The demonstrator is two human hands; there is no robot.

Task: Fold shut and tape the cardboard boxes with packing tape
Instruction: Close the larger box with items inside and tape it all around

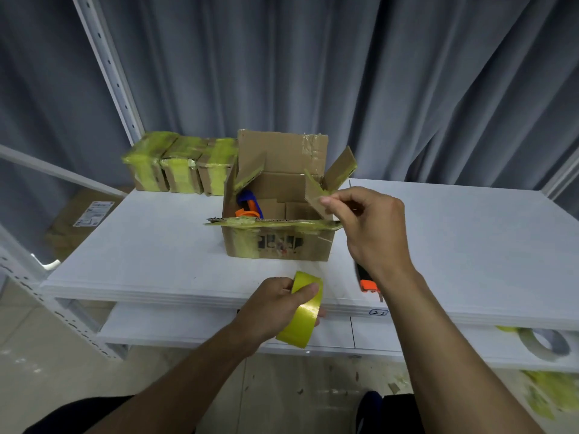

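Open cardboard box (277, 242) sits mid-frame on the table (150, 245), an object (249, 206) inside at its left. Three taped boxes (180, 166) stand behind it, upper left. Tape roll (302, 310) hangs below the box, lower centre; a cutter (367, 281) lies right of it.

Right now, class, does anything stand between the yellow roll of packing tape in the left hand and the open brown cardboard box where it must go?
Nothing visible does. The yellow roll of packing tape sits in the left hand, with only bare white tabletop between it and the open brown cardboard box. The right hand pinches a side flap.
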